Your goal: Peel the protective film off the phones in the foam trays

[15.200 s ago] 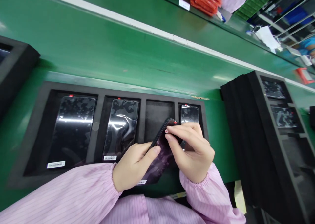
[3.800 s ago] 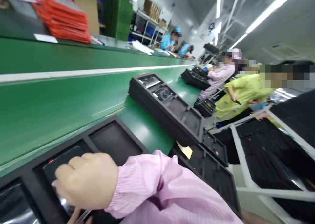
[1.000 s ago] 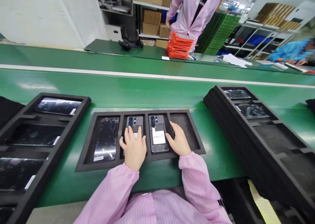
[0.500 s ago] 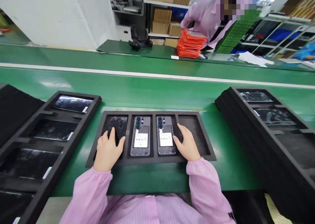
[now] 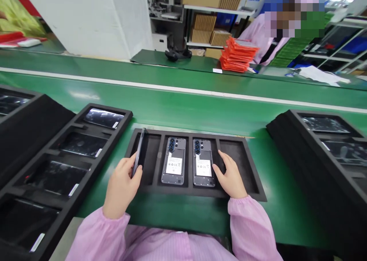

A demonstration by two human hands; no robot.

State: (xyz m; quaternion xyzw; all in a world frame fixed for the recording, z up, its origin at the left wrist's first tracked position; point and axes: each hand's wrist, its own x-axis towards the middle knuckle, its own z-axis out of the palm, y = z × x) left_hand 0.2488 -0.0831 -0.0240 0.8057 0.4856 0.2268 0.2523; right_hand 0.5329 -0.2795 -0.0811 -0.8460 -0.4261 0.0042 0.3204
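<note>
My left hand (image 5: 122, 182) grips a smartphone (image 5: 139, 150) by its lower part, fingers on one side and thumb on the other. The phone stands on edge over the leftmost slot of a black foam tray (image 5: 172, 192). Two phones lie back up in the middle slots: one phone (image 5: 174, 161) left of centre, another phone (image 5: 203, 162) right of it, both with white labels and camera lenses. My right hand (image 5: 231, 175) rests at the tray's right part with fingers apart, thumb tip close to the right phone's edge, holding nothing.
Another foam tray (image 5: 96, 157) with dark, screen-up phones lies at left, beside a further black tray (image 5: 34, 127). Stacked trays (image 5: 298, 150) stand at right. Across the green bench (image 5: 183, 108) are an orange stack (image 5: 237, 56) and a person in a pink sleeve (image 5: 255, 27).
My left hand has lifted the left phone from its slot and turned it on edge. My right hand stays by the right phone. The view has swung left.
</note>
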